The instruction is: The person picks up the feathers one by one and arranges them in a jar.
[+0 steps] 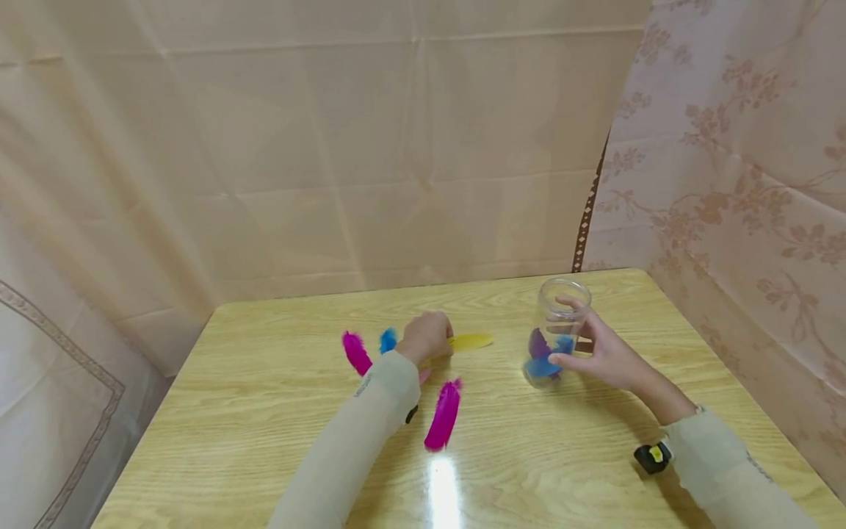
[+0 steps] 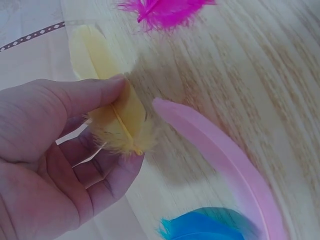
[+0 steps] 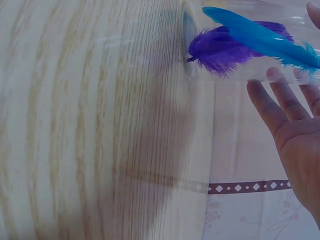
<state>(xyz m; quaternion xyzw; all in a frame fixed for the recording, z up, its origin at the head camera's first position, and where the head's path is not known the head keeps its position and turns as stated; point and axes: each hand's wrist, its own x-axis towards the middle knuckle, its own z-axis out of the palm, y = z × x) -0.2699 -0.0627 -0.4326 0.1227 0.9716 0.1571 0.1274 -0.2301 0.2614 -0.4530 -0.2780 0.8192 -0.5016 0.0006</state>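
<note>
My left hand point(image 1: 426, 336) pinches a yellow feather point(image 2: 95, 55) between thumb and fingers, close over the table. Its fluffy quill end shows by the fingertips in the left wrist view. On the wood near that hand lie a pink feather point(image 2: 225, 155), a blue feather point(image 2: 205, 226) and a magenta feather point(image 1: 357, 353). Another magenta feather point(image 1: 443, 416) lies nearer the front. My right hand point(image 1: 611, 353) grips a clear plastic jar point(image 1: 548, 308), fingers behind it and thumb in front. Inside the jar are blue feathers point(image 3: 265, 37) and a purple feather point(image 3: 220, 50).
The wooden table point(image 1: 264, 411) ends at a beige curtain point(image 1: 396, 162) behind. A flowered cloth point(image 1: 747, 184) hangs at the right. Near the right wrist is a small black device point(image 1: 652, 457) with a yellow mark.
</note>
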